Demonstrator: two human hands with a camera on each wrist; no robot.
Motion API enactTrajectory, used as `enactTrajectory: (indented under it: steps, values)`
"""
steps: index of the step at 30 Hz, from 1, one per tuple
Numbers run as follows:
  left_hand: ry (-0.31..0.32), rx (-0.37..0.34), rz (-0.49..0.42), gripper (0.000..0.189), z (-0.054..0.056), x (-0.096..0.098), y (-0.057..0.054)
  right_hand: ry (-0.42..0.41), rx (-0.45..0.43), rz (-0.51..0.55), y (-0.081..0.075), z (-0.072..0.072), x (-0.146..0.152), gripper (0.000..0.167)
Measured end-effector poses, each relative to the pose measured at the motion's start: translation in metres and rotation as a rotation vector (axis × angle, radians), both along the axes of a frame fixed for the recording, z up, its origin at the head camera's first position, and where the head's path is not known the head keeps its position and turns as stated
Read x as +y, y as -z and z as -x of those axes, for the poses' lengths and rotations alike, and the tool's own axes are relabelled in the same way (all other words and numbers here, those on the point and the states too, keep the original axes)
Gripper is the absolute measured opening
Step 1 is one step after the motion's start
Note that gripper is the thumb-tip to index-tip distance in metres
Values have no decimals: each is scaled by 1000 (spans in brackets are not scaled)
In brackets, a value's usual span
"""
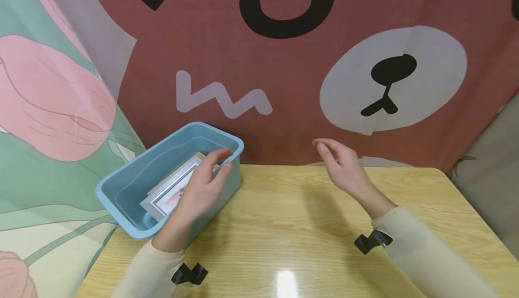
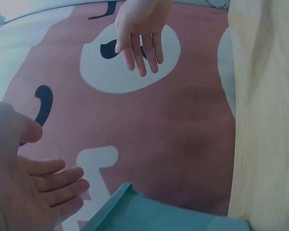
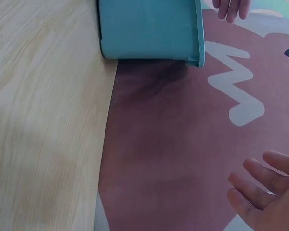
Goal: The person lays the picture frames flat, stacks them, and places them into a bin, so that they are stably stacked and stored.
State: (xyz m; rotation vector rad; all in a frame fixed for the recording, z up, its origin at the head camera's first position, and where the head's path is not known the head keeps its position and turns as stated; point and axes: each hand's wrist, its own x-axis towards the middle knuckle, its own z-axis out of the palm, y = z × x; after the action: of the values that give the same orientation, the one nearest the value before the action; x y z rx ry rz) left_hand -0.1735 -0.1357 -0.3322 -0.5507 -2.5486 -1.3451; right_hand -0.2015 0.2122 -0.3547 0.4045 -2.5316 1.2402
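A blue plastic bin [image 1: 134, 178] stands at the table's back left. Inside it leans a silver picture frame [image 1: 156, 210] with a pinkish picture, and a light wooden edge shows behind it. My left hand [image 1: 204, 187] hovers over the bin's right rim, covering part of the frame in the head view; its fingers are relaxed and hold nothing, as the left wrist view confirms. Well to the right, my right hand [image 1: 344, 165] is raised above the table with loosely bent fingers. Nothing is in the right hand [image 3: 272, 192] in its own wrist view either.
The wooden table [image 1: 275, 226] runs up to a hanging cloth [image 1: 292, 73] printed with a brown bear face. A floral cloth [image 1: 52, 109] hangs on the left, close beside the bin. Each sleeve cuff carries a small black camera mount [image 1: 373, 240].
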Motion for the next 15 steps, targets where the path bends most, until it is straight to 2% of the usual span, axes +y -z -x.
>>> enactTrajectory:
  steps: [6, 15]
  values:
    - [-8, 61, 58, 46, 3, 11, 8, 26, 21, -48, 3, -7, 9, 51]
    - [-12, 204, 236, 54, 3, 31, 18, 33, 89, -152, 4, -18, 15, 53]
